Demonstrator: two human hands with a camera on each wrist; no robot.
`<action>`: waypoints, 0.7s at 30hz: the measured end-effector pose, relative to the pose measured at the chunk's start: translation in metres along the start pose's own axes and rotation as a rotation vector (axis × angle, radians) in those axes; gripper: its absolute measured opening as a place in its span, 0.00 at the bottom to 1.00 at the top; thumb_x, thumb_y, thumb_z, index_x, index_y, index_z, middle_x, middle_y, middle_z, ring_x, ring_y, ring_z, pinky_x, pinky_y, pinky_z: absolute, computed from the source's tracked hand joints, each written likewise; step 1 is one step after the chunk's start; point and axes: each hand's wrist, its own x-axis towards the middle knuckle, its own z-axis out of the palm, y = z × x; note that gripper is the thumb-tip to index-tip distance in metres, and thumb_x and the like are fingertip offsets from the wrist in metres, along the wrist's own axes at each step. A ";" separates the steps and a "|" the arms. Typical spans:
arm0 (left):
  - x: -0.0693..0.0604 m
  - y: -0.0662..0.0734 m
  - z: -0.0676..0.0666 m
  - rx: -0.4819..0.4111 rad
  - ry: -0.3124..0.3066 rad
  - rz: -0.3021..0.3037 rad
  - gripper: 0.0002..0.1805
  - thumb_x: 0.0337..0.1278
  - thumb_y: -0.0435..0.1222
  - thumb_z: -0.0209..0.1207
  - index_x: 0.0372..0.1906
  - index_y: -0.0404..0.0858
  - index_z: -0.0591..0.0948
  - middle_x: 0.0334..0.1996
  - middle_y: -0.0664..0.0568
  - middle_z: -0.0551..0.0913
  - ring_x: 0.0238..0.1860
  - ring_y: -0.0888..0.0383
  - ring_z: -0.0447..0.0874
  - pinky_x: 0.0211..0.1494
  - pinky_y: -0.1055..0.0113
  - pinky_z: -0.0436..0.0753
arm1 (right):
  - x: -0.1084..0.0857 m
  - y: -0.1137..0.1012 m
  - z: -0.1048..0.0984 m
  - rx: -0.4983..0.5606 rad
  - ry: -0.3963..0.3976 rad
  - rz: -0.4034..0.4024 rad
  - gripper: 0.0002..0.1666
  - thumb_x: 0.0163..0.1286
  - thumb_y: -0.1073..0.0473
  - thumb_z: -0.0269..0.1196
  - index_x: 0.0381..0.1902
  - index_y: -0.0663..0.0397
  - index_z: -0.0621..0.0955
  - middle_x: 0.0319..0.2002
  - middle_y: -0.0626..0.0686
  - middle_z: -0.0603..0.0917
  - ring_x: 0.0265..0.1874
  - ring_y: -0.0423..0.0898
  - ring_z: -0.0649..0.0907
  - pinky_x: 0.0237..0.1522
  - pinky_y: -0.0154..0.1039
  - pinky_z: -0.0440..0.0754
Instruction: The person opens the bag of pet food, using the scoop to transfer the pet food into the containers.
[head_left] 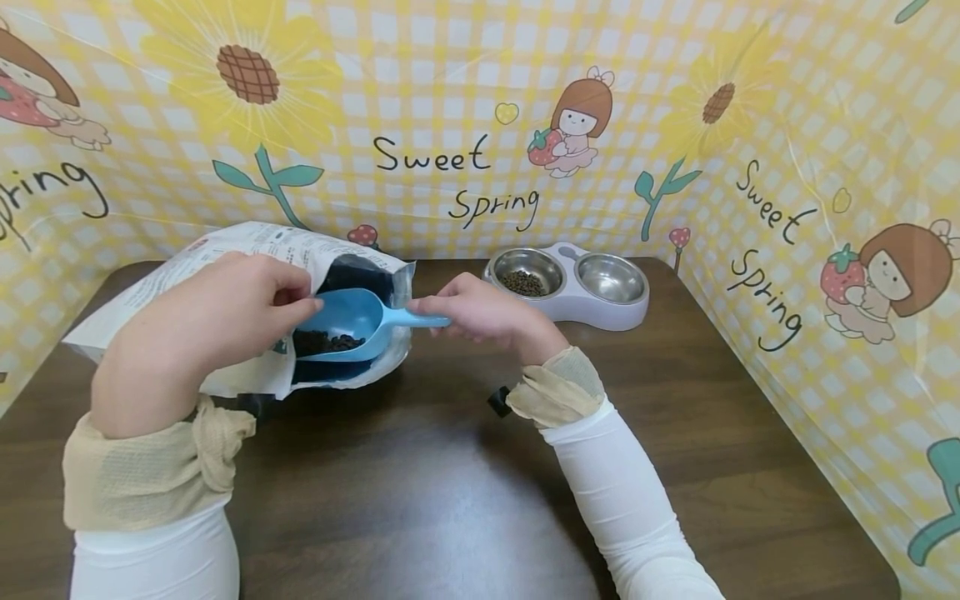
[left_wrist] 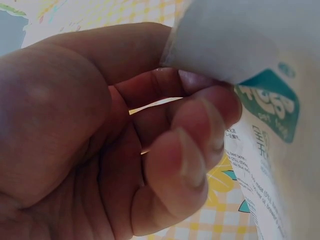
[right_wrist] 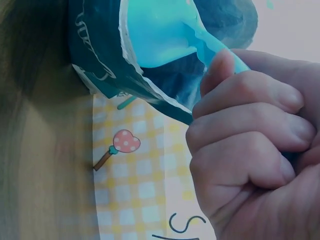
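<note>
Near the table's [head_left: 450, 517] far left corner, a white bag [head_left: 277, 242] lies on its side, its torn mouth gaping toward the right edge; the person's left hand [head_left: 202, 312] pinches the rim of that mouth, thumb and fingers closed on the film; the right hand [head_left: 483, 308] has its fingers curled tightly round the handle of a blue scoop [head_left: 352, 310], whose pan sits inside the mouth, the handle jutting out toward the right edge; dark pellets [head_left: 326, 342] lie in the pan; by the far edge, toward the right corner, stands a pale double feeder [head_left: 592, 312] with two steel bowls, the left one holding brown kibble [head_left: 525, 284]; behind the table hangs a yellow checked cloth [head_left: 435, 92] printed with sunflowers and "Sweet Spring".
</note>
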 end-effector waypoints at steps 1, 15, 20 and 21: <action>0.000 0.000 0.000 0.000 -0.001 0.000 0.21 0.78 0.40 0.61 0.22 0.43 0.76 0.18 0.54 0.70 0.26 0.56 0.70 0.32 0.63 0.66 | -0.001 0.000 -0.002 -0.001 -0.002 0.000 0.28 0.83 0.44 0.61 0.26 0.56 0.85 0.14 0.44 0.69 0.13 0.40 0.63 0.19 0.34 0.60; 0.000 0.001 0.000 0.004 -0.005 -0.001 0.21 0.78 0.40 0.60 0.22 0.43 0.75 0.18 0.55 0.70 0.25 0.56 0.70 0.32 0.63 0.66 | -0.010 0.001 -0.021 -0.008 -0.024 0.011 0.27 0.83 0.45 0.61 0.29 0.57 0.86 0.15 0.44 0.71 0.14 0.41 0.64 0.20 0.33 0.60; 0.001 0.001 0.000 0.010 -0.003 0.000 0.21 0.78 0.40 0.60 0.21 0.44 0.75 0.18 0.55 0.69 0.25 0.56 0.69 0.32 0.63 0.66 | -0.011 0.006 -0.026 0.033 -0.023 0.019 0.26 0.83 0.46 0.61 0.29 0.59 0.84 0.15 0.43 0.70 0.14 0.40 0.63 0.19 0.32 0.60; 0.001 0.001 0.000 0.011 -0.003 0.000 0.22 0.78 0.40 0.60 0.21 0.44 0.75 0.18 0.55 0.69 0.25 0.56 0.69 0.32 0.63 0.66 | -0.011 0.007 -0.027 0.040 -0.023 0.021 0.26 0.83 0.46 0.60 0.29 0.60 0.84 0.14 0.43 0.69 0.13 0.39 0.63 0.19 0.32 0.59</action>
